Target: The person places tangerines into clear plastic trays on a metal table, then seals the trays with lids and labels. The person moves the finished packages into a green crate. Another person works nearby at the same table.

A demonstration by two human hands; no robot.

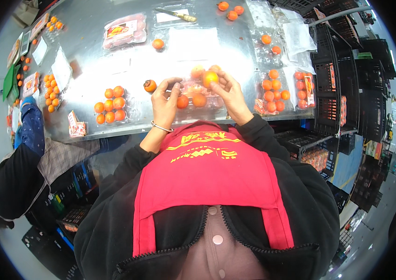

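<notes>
An orange persimmon [210,78] is in my right hand [231,95], its fingers closed around the fruit's right side. Below it is a clear plastic tray [214,101] with several persimmons in and around it, partly hidden by my hands. Curved and seemingly holding nothing, my left hand [164,102] is at the tray's left side, thumb and forefinger slightly apart. One persimmon [182,101] sits right beside that thumb. Left of my left hand, a single persimmon [150,86] lies on the metal table with its dark leafy cap showing.
Filled trays of persimmons stand left [109,105] and right [275,88] of me. A closed pack [125,31] and a knife [177,15] lie farther back. Empty clear trays [263,49] are at the right. Black crates [331,79] flank the table; a co-worker's sleeve [32,123] is at left.
</notes>
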